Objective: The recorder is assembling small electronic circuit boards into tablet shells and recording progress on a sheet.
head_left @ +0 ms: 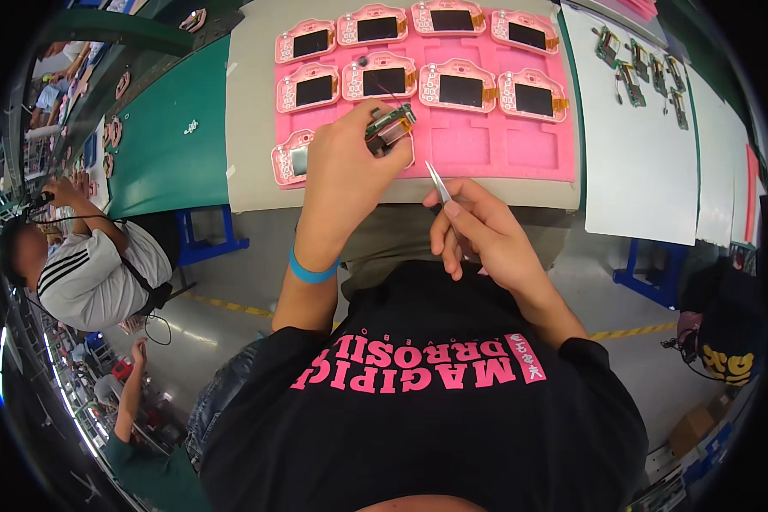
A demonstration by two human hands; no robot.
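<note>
Over the pink tray (520, 175), the left hand (347, 158) is pinching a circuit board (390, 119), best steadied by its edges; nearer the tray's front, the right hand (484, 227) is gripping tweezers (439, 183).

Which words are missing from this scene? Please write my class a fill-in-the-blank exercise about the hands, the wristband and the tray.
1. The left hand holds a small, thin circuit board whose surface is mainly ____.
2. The right hand holds a slim, pointed, silver metal tool: a pair of ____.
3. The ring-shaped wristband on the left wrist is ____.
4. Pink plastic shells with rectangular screens lie in a rectangular tray coloured ____.

Missing words: green; tweezers; blue; pink.
</note>
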